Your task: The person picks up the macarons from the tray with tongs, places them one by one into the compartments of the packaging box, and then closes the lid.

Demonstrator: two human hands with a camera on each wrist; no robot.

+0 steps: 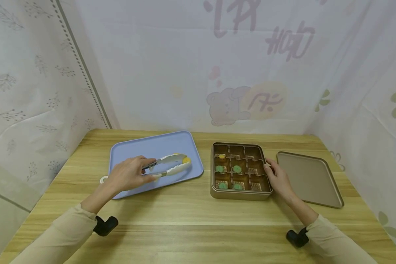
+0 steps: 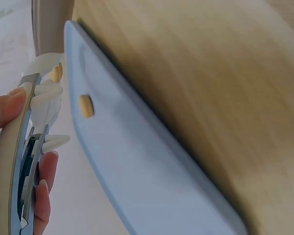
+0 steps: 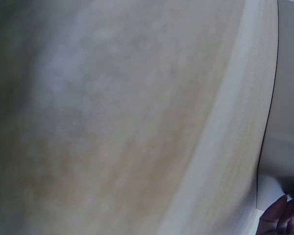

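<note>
Left hand squeezes white-tipped metal tongs around a yellow round sweet over the pale blue plastic tray; right hand, fingers relaxed, rests against the gold compartmented tin box.

The table shows pale wood grain with a soft sheen. The blue tray looks like smooth matt plastic, the tongs brushed metal (white plastic tips), and the box gold-toned satin metal.

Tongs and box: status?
Left hand grips tongs, tips at a yellow piece over the blue tray. Right hand rests on the compartment box edge. Lid aside, path clear.
</note>
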